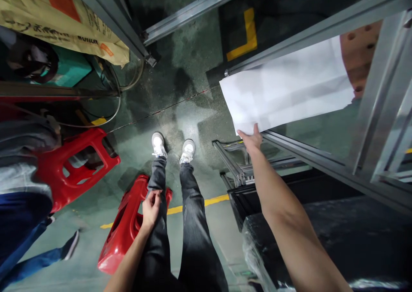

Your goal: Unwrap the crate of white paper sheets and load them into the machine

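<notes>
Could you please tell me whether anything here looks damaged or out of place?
The white sheet in the right hand looks slightly odd: its lower corner at the far end, near the reddish perforated panel, is ragged, while its near edge looks straighter. I can't tell whether it's torn.

Looks like smooth, matt paper in the white sheets [280,86]; shines as glossy moulded plastic on the red stools [109,257]; reads as bare metal with a dull satin sheen along the frame bars [199,12]; glints as crinkled clear plastic in the wrap [252,247]; suggests creased, matt paper or woven plastic, hard to tell which, for the sack [96,30]; appears smooth but scuffed, faintly glossy, across the floor [180,118]
</notes>
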Action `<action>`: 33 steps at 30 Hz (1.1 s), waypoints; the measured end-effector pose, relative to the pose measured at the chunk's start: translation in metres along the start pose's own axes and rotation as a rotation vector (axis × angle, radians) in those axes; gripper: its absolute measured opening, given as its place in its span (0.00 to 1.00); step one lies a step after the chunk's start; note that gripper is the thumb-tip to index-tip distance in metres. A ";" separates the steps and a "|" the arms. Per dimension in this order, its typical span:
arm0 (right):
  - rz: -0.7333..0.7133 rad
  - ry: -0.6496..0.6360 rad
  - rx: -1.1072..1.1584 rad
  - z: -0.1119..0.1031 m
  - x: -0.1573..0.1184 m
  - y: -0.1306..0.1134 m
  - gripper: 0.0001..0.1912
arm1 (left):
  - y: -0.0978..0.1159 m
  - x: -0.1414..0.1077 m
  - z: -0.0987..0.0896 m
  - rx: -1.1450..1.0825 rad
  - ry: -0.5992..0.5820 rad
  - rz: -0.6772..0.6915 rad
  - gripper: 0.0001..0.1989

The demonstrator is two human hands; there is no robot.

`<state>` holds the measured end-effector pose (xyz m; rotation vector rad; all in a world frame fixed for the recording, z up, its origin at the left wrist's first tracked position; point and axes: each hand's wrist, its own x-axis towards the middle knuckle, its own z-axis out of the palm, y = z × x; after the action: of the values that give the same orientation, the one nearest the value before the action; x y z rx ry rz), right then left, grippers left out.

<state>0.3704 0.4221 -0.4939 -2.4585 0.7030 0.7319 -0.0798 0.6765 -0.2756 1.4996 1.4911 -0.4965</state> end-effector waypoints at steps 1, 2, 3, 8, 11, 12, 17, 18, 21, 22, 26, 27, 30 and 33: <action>0.002 -0.009 -0.060 -0.001 0.001 -0.003 0.52 | 0.000 0.000 0.000 -0.001 0.004 0.003 0.31; 0.007 -0.015 -0.117 -0.002 0.002 -0.006 0.52 | 0.000 0.000 0.000 -0.002 0.006 0.004 0.31; 0.014 -0.024 -0.169 -0.002 0.004 -0.009 0.53 | 0.000 0.000 0.000 -0.004 0.006 0.002 0.31; 0.050 -0.092 -0.389 0.000 0.004 -0.019 0.63 | -0.003 0.000 0.000 -0.009 -0.007 -0.008 0.32; 0.078 -0.100 -0.498 0.000 0.001 -0.019 0.54 | -0.004 0.000 0.000 -0.013 -0.016 -0.005 0.31; 0.083 -0.102 -0.525 0.000 0.001 -0.019 0.52 | -0.004 -0.001 0.000 -0.015 -0.018 -0.006 0.31; 0.095 -0.096 -0.603 0.002 0.002 -0.020 0.51 | -0.008 0.000 0.001 -0.012 -0.021 -0.015 0.29; 0.107 -0.095 -0.614 0.003 0.002 -0.020 0.50 | -0.009 0.000 0.001 -0.011 -0.021 -0.012 0.29; 0.142 -0.094 -0.643 0.006 -0.001 -0.020 0.46 | -0.010 0.000 0.002 -0.005 -0.019 -0.004 0.28; 0.148 -0.092 -0.653 0.007 -0.003 -0.020 0.45 | -0.010 0.000 0.002 -0.004 -0.019 -0.002 0.29; 0.170 -0.084 -0.681 0.012 -0.014 -0.022 0.39 | -0.010 -0.001 0.002 -0.002 -0.010 0.008 0.29; 0.175 -0.083 -0.683 0.013 -0.017 -0.024 0.37 | -0.010 -0.001 0.002 0.000 -0.007 0.008 0.29; 0.178 -0.080 -0.679 0.014 -0.022 -0.030 0.35 | -0.011 -0.001 0.003 0.001 -0.007 0.002 0.29; 0.171 -0.087 -0.694 0.012 -0.026 -0.034 0.43 | -0.013 -0.002 0.004 -0.007 -0.010 -0.002 0.28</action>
<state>0.3672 0.4631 -0.4779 -2.9692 0.7163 1.3213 -0.0911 0.6695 -0.2803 1.4876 1.4853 -0.4989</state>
